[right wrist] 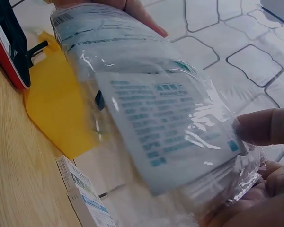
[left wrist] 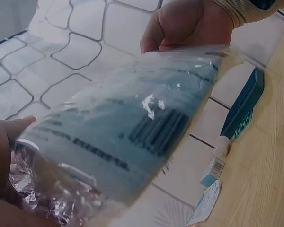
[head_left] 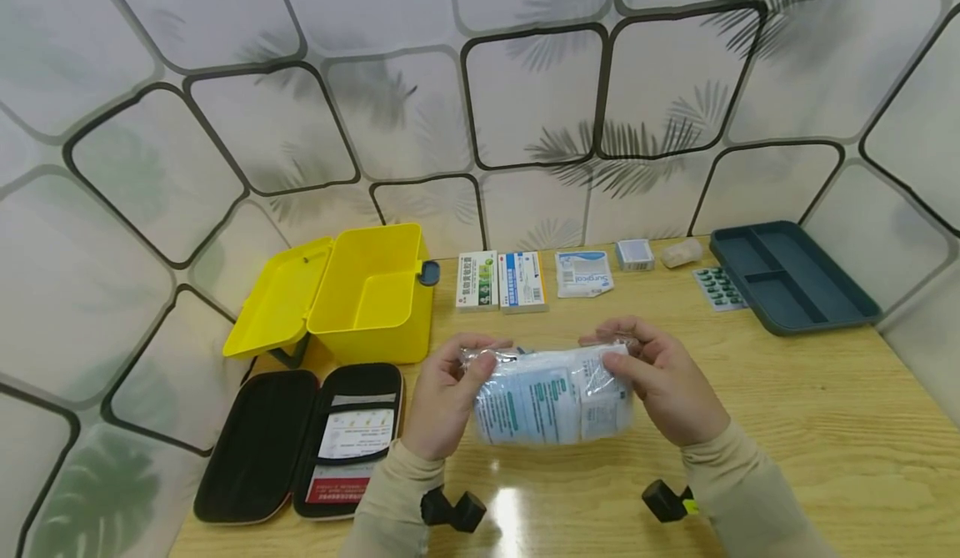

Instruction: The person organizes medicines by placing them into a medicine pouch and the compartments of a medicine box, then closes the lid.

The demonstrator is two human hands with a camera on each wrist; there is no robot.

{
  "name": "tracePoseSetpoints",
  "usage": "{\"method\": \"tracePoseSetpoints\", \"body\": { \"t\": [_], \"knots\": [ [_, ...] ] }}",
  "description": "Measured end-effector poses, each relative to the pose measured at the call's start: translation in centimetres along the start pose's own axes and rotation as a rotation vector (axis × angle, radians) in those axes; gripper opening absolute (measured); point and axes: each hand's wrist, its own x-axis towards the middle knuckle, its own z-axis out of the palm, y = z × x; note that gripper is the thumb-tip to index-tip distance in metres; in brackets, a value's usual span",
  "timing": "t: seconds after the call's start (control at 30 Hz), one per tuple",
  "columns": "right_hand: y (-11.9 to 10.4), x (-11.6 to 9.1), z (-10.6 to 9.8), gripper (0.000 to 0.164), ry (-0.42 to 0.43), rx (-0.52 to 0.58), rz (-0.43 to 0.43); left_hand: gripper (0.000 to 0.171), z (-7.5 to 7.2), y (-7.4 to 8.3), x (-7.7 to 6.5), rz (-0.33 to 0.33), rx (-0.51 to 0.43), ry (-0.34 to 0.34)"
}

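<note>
Both hands hold up a clear plastic bag (head_left: pixel 551 399) with flat white sachets printed in green inside, above the front of the table. My left hand (head_left: pixel 446 399) pinches its left end, thumb on the near side. At the other end my right hand (head_left: pixel 667 383) grips the crinkled plastic between thumb and fingers. In the right wrist view a printed sachet (right wrist: pixel 165 123) shows through the film. The left wrist view shows the bag's other face (left wrist: pixel 118 123), with dark print.
Left stands a yellow box (head_left: pixel 375 291) with its lid open, behind an unzipped black case (head_left: pixel 258 449) holding papers. Along the back lie two medicine boxes (head_left: pixel 477 281), a Surgical packet (head_left: pixel 583 274), a small box (head_left: pixel 634 255), a bandage roll (head_left: pixel 682 253), a blister pack (head_left: pixel 718 289) and a dark blue tray (head_left: pixel 813 291).
</note>
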Motion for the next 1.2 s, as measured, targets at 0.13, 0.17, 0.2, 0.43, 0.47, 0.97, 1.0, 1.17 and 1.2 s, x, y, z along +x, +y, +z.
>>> {"method": "tracePoseSetpoints", "body": {
  "t": [0.13, 0.17, 0.2, 0.43, 0.47, 0.97, 1.0, 1.17, 1.2],
  "knots": [
    [-0.2, -0.1, 0.1, 0.023, 0.039, 0.069, -0.018, 0.031, -0.3, -0.1, 0.0, 0.005, -0.046, -0.058],
    [-0.3, -0.2, 0.1, 0.021, 0.042, 0.087, -0.024, 0.034, -0.4, 0.0, 0.0, 0.004, -0.046, -0.069],
    [-0.4, -0.2, 0.2, 0.020, 0.045, 0.101, -0.028, 0.036, -0.5, 0.0, -0.1, 0.001, -0.043, -0.077],
    [-0.8, -0.4, 0.1, 0.013, 0.029, 0.143, -0.083, 0.034, -0.7, 0.3, -0.2, -0.014, -0.093, -0.104],
    [-0.8, -0.4, 0.1, 0.014, 0.021, 0.154, -0.097, 0.035, -0.8, 0.3, -0.2, -0.010, -0.120, -0.121],
    [-1.4, -0.9, -0.5, 0.033, -0.139, 0.279, -0.213, 0.028, -1.5, 0.2, -0.1, 0.176, -0.322, -0.410],
    [-1.4, -0.9, -0.5, 0.033, -0.138, 0.278, -0.219, 0.028, -1.5, 0.2, -0.1, 0.183, -0.321, -0.413],
    [-1.3, -1.0, -0.5, 0.035, -0.151, 0.274, -0.260, 0.027, -1.6, 0.2, -0.1, 0.211, -0.313, -0.440],
    [-1.3, -1.0, -0.5, 0.034, -0.148, 0.269, -0.256, 0.026, -1.7, 0.2, -0.2, 0.213, -0.310, -0.445]
  ]
}}
